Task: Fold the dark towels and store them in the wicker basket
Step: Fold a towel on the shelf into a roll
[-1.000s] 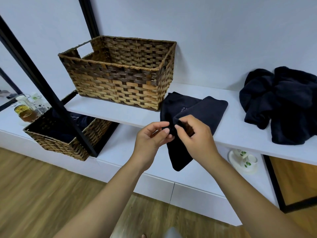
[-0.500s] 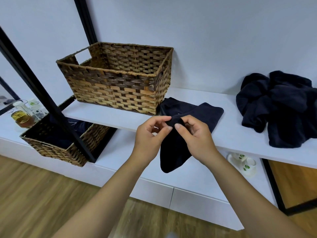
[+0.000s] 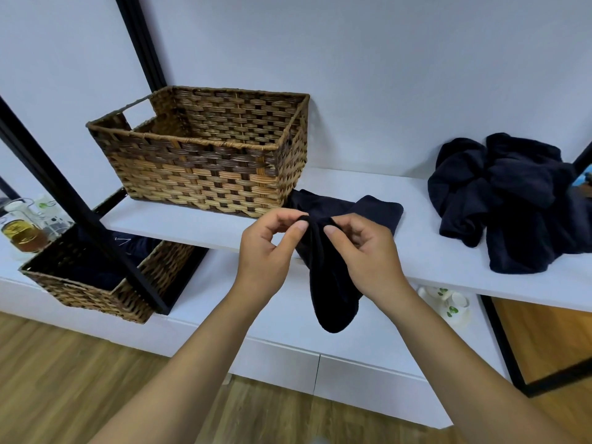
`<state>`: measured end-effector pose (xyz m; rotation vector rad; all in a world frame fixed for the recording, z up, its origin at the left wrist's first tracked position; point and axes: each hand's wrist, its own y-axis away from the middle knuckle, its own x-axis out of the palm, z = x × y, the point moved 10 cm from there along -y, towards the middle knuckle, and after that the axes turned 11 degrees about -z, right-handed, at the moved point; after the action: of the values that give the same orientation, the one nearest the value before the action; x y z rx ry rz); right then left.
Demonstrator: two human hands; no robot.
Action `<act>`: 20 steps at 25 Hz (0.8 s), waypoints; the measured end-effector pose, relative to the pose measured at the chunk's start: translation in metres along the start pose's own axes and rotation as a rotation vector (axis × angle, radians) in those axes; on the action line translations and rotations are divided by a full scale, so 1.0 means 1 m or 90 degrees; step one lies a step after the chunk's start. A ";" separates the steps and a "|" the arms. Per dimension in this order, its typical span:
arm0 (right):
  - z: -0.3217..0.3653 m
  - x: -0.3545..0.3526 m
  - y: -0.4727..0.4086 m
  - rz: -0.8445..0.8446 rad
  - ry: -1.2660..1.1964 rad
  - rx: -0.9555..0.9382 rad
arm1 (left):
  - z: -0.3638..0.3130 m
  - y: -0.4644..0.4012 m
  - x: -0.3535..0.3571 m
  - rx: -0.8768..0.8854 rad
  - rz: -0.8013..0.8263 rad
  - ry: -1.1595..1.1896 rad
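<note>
At centre frame, a dark navy terry towel [image 3: 333, 283] lies partly on the white upper shelf board [image 3: 192, 222], its lower part hanging over the front edge. The left hand [image 3: 266, 254] pinches the towel's top edge between thumb and forefinger. The right hand [image 3: 362, 254] pinches the same edge just beside it. Both grips are narrow and closed on cloth; the two hands are near each other but not touching.

The large empty-looking woven wicker basket [image 3: 205, 174] stands on the shelf at upper left of centre, its near right corner touching or just beside the towel. A heap of unfolded dark towels [image 3: 512, 200] sits at right of frame, well apart. A second, lower wicker basket [image 3: 93, 290] at lower left holds dark cloth.

Judgement: the step in hand is finding the corners to open the towel for folding. To do it well, the hands should slide apart along the hem to the two corners, keeping the pinch firm. The cloth should then be raised clear of the shelf so it hangs flat. Risk: the hanging part may drag the towel off the shelf if either pinch slackens.
</note>
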<state>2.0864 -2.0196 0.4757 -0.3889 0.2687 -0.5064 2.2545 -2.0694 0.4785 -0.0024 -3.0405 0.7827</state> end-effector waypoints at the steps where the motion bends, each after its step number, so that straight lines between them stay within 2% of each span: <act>1: 0.006 0.002 0.000 0.007 0.025 -0.027 | -0.003 -0.001 0.002 0.006 0.006 0.002; 4: 0.020 0.001 -0.001 0.001 0.075 -0.085 | -0.010 -0.002 0.011 0.018 0.036 0.001; 7: 0.023 -0.006 -0.007 -0.023 0.079 -0.067 | -0.013 -0.005 0.014 0.034 0.067 -0.006; 15: 0.038 -0.001 -0.009 0.059 0.112 -0.134 | -0.021 -0.011 0.025 0.052 0.125 -0.004; 18: 0.035 -0.006 -0.012 0.059 0.112 -0.111 | -0.031 -0.012 0.036 0.147 0.172 -0.078; 20: 0.028 -0.007 -0.011 0.060 0.096 -0.052 | -0.033 -0.017 0.042 0.159 0.168 -0.092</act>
<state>2.0857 -2.0169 0.5064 -0.4154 0.4531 -0.4337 2.2128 -2.0684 0.5154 -0.3690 -3.0890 1.2262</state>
